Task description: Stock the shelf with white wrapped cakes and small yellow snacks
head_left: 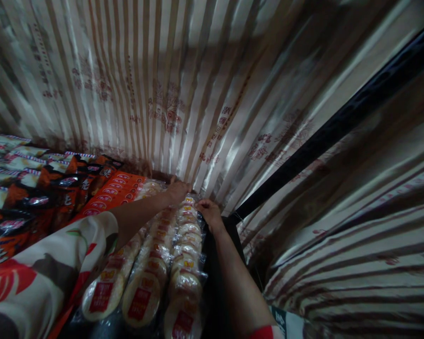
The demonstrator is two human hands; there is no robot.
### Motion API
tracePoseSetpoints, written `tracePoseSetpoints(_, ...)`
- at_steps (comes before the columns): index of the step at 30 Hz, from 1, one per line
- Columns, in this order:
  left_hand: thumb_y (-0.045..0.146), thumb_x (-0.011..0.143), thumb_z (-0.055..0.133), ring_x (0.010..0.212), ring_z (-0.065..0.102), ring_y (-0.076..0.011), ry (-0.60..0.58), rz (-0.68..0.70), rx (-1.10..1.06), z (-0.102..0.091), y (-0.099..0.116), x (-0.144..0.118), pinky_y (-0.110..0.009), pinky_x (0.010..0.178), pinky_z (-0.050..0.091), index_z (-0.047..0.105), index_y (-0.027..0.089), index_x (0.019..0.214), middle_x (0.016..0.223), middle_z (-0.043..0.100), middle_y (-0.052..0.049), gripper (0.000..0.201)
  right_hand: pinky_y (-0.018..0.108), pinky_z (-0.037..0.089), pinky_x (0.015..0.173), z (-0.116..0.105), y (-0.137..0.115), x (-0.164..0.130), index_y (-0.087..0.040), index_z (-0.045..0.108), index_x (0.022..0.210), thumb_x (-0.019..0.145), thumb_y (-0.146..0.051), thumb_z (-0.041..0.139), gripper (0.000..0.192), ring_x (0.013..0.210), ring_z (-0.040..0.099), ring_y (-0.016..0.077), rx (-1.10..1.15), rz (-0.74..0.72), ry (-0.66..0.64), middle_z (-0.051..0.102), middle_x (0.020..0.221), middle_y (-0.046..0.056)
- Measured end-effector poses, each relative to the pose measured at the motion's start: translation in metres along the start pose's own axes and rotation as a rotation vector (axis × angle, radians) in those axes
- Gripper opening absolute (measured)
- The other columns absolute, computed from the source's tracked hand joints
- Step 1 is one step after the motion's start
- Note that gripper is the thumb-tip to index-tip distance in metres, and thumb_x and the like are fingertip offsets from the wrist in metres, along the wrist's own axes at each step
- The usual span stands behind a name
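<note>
Three rows of flat round cakes in clear wrappers with red labels lean one behind another in front of me. At the far end of the right row stands a wrapped round cake [188, 201]. My left hand [179, 190] reaches across from the left, fingers curled at that cake's top left edge. On its other side, my right hand [210, 212] is closed, thumb and fingers pinched at the edge of the wrapper. Dim light and blur partly hide the fingertips. Nearer me, the same row ends in a larger-looking front cake [183, 318].
Left of the cakes are a row of orange packets [109, 192], dark orange bags [61, 183] and white bags [24, 160]. A striped plastic curtain [169, 94] hangs close behind. A black pole [325, 127] slants up rightward from the display's far right corner.
</note>
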State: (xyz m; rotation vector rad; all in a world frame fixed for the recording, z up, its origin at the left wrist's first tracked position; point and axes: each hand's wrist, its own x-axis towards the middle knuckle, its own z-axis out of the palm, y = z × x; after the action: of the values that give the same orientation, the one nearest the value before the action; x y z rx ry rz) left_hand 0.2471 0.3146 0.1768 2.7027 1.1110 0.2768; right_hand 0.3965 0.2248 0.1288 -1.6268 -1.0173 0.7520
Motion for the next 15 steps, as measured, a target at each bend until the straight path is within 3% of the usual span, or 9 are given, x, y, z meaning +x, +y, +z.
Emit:
tracePoseSetpoints(8, 0.018, 0.08, 0.049, 0.103, 0.059, -0.0238, -0.025, 0.025, 0.018, -0.016, 0.008, -0.014, -0.056, 0.106, 0.02, 0.07, 0.018, 0.084, 0.096, 0.07, -0.008, 0.021, 0.02, 0.034, 0.05, 0.005, -0.005, -0.014, -0.019, 0.053, 0.058, 0.053, -0.041, 0.071, 0.028, 0.051, 0.042, 0.008, 0.27, 0.006, 0.025, 0.051, 0.052, -0.007)
tracePoseSetpoints(15, 0.021, 0.077, 0.056, 0.097, 0.059, -0.0198, -0.052, 0.132, 0.046, -0.02, 0.003, -0.013, -0.033, 0.097, 0.039, 0.073, 0.016, 0.081, 0.089, 0.071, -0.007, 0.019, 0.021, 0.035, 0.047, 0.006, -0.007, -0.013, -0.02, 0.053, 0.06, 0.052, -0.042, 0.07, 0.029, 0.048, 0.041, 0.0076, 0.258, 0.042, 0.093, 0.049, 0.05, -0.008)
